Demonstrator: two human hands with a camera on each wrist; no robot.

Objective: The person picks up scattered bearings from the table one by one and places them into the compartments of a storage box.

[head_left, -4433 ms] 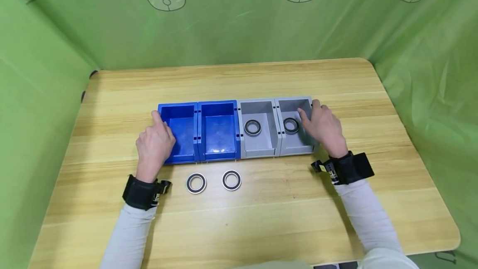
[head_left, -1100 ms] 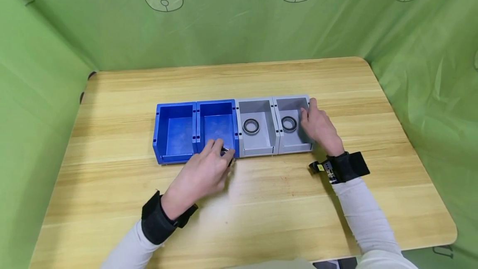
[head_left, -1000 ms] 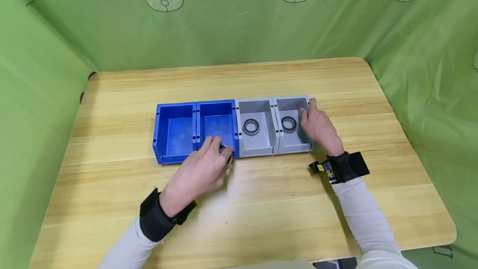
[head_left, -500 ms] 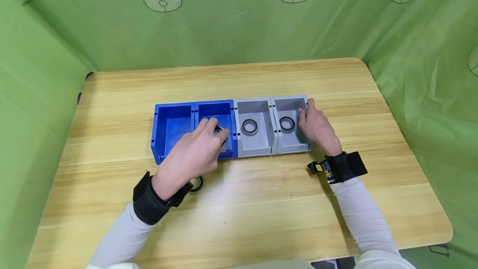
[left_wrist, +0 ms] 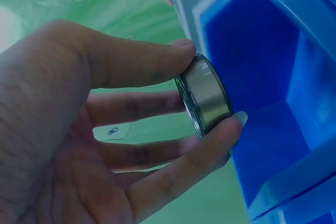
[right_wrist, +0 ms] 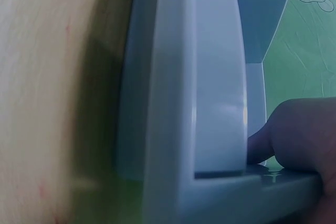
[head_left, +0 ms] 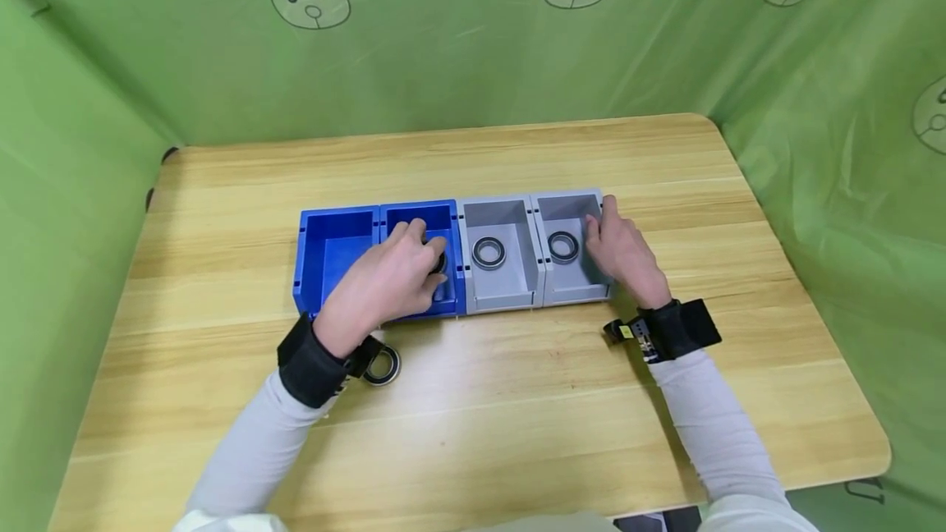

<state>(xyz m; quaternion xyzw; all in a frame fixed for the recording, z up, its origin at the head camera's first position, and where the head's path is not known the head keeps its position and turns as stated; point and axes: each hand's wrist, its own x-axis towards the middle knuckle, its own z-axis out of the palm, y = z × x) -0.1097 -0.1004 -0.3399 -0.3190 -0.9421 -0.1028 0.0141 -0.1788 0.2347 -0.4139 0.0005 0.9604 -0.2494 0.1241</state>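
My left hand (head_left: 388, 277) pinches a ball bearing (left_wrist: 207, 93) between thumb and fingertips, over the second blue bin (head_left: 452, 302) from the left. In the left wrist view the bearing is tilted on edge, its steel outer ring facing the camera; the head view shows only a sliver of it. At the row's far end, my right hand (head_left: 626, 251) grips the side wall of the outer grey bin (head_left: 572, 295), thumb on the inside. That bin holds a bearing (head_left: 563, 234) lying flat. Another bearing (head_left: 489, 240) lies in the inner grey bin (head_left: 510, 300).
The leftmost blue bin (head_left: 340, 226) joins the others in one row on the wooden table (head_left: 517, 433). A loose bearing (head_left: 382, 382) lies in front, partly hidden by the left wrist strap. Green curtains (head_left: 458, 56) surround the table.
My left hand let go of the leftmost blue bin, picked up one of two bearings from the table, and carried it over the second blue bin. The right hand keeps its grip.
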